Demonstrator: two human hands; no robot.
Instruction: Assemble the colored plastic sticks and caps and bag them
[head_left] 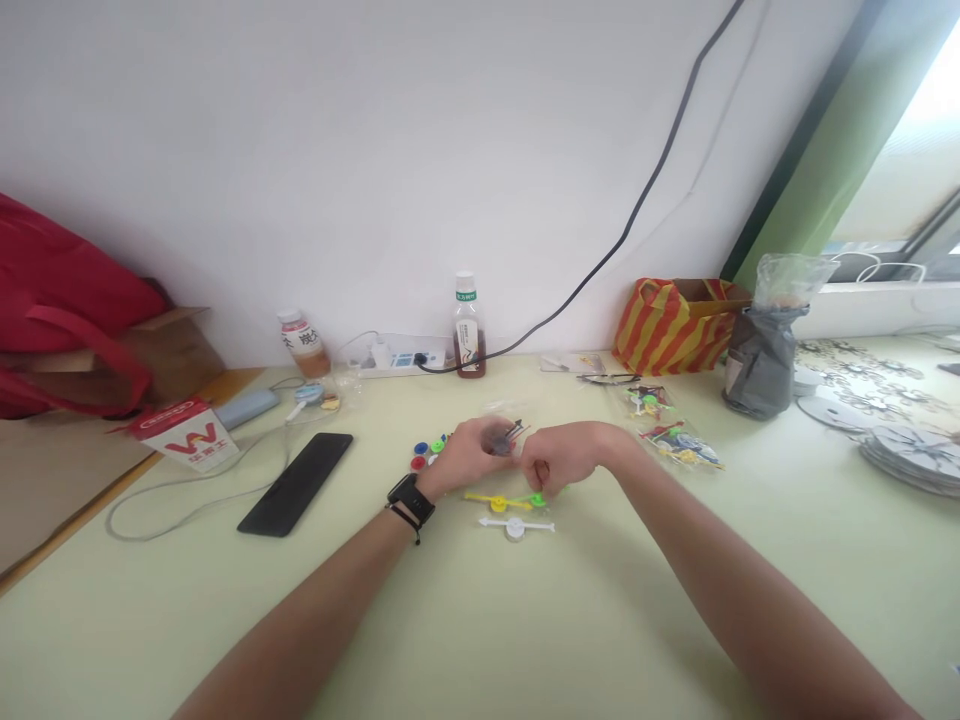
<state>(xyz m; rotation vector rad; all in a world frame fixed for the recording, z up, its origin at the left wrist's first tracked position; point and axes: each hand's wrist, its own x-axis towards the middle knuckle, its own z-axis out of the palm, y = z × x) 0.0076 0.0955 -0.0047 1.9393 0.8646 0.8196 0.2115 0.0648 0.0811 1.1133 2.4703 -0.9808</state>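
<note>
My left hand (466,452), with a black watch on the wrist, is curled round a small clear plastic bag (498,438). Dark, thin pieces stick up at the bag's right side. My right hand (561,455) is closed just to the right of it, fingers pointing down; what they pinch, if anything, is hidden. Below the hands lie a yellow arrow spinner (497,503) and a white arrow spinner (514,528). A green spinner (537,499) shows partly under my right fingers. Several round coloured discs (418,463) lie left of my left hand.
Bags of coloured pieces (679,443) lie to the right, near a striped bag (667,325) and a grey bag (761,360). A black phone (296,485), a cable and a red-white box (187,437) are on the left. A bottle (469,335) stands by the wall.
</note>
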